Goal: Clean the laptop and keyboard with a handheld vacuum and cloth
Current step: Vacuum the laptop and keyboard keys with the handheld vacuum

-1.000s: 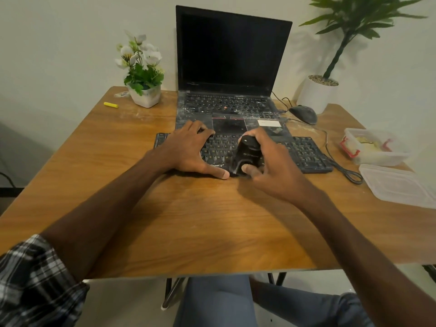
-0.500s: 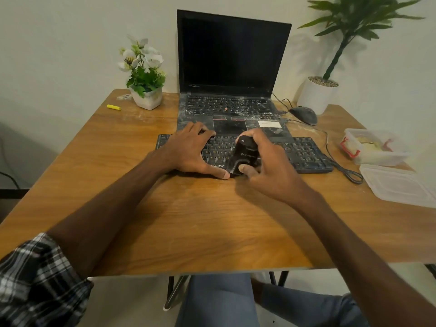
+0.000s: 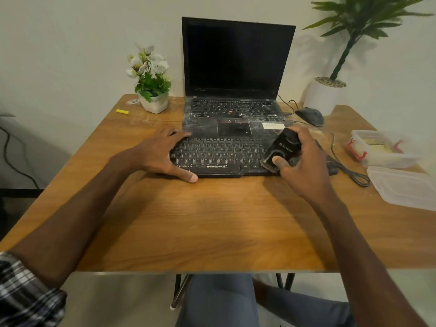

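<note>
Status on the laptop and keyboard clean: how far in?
Early. Done: nothing plainly finished. In hand: right hand grips the black handheld vacuum, brush nozzle on the right part of the black external keyboard; left hand rests on its left end. Left: the open black laptop shows white dust on keys and palm rest; no cloth in view, so wiping looks unstarted.

Table (image 3: 212,220) wood-grain, smooth with soft sheen. Laptop (image 3: 236,67) and keyboard (image 3: 219,152) matt black plastic, laptop deck dusty with white smears. Vacuum (image 3: 286,143) glossy black plastic; lid (image 3: 405,187) translucent plastic.
</note>
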`<state>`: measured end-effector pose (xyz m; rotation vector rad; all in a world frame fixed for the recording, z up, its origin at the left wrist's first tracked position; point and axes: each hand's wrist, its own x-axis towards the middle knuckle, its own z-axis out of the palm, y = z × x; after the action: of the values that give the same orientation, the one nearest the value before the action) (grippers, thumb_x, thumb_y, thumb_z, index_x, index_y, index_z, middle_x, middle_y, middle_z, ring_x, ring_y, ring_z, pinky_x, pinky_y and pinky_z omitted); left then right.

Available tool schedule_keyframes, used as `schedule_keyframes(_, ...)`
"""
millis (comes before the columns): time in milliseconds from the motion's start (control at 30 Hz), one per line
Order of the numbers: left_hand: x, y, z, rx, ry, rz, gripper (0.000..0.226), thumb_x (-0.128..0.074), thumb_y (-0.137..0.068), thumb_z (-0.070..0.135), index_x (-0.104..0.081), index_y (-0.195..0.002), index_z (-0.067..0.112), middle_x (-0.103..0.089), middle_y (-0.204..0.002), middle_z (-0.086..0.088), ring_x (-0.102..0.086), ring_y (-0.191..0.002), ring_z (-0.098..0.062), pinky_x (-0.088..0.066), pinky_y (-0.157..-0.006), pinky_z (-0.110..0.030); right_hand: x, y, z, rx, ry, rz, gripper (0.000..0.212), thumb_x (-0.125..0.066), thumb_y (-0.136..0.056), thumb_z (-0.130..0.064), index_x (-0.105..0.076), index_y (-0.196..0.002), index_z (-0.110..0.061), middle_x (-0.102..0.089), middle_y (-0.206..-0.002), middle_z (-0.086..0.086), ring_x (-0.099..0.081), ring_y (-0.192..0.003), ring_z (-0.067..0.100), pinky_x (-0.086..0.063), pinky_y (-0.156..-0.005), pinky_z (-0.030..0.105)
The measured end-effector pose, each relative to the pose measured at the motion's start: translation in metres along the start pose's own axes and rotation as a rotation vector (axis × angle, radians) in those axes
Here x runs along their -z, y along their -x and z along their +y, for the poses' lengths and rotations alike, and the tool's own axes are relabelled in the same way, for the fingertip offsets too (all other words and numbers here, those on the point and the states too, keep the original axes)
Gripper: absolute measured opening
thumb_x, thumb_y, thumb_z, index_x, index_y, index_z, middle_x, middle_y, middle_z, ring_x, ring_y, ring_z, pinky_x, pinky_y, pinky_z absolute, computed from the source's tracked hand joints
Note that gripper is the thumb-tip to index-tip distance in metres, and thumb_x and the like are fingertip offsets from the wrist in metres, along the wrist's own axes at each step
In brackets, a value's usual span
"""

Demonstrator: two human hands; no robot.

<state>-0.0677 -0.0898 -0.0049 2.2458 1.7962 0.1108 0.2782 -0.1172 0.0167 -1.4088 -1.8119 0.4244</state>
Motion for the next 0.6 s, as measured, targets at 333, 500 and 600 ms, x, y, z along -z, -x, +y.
schedule_keyframes(333,-0.015,0.007,-0.022,-0.029,0.117,0.098,0.139,-0.063,-0.046,0.101,-0.018,-0.162,0.040,-0.024,-0.158,0.006,-0.022,-0.144,-0.017,-0.030,-0.116,-0.045,-0.004,-0.002,0.003,-0.108,0.035,0.088,0.065,-0.071,-0.087,-0.003,-0.036,-0.139,-0.021,-0.055,-0.116,-0.003,-0.055,-0.103,0.012,-0.051,-0.080,0.028)
schedule_keyframes(500,-0.023,0.008,-0.023,-0.067,0.147,0.177,0.136,-0.062,-0.047,0.101,-0.024,-0.161,0.037,-0.028,-0.155,0.006,-0.024,-0.143,-0.015,-0.030,-0.117,-0.044,-0.023,0.010,-0.006,-0.108,0.069,0.088,0.061,-0.067,-0.089,-0.001,-0.033,-0.136,-0.021,-0.052,-0.109,-0.005,-0.053,-0.100,0.012,-0.049,-0.079,0.030)
schedule_keyframes(600,-0.025,0.008,-0.023,-0.068,0.163,0.198,0.138,-0.060,-0.046,0.103,-0.026,-0.161,0.036,-0.029,-0.155,0.005,-0.025,-0.143,-0.016,-0.031,-0.118,-0.045,-0.031,0.015,-0.015,-0.120,0.038,0.084,0.062,-0.066,-0.090,-0.002,-0.032,-0.138,-0.021,-0.051,-0.111,-0.005,-0.052,-0.103,0.010,-0.045,-0.078,0.025)
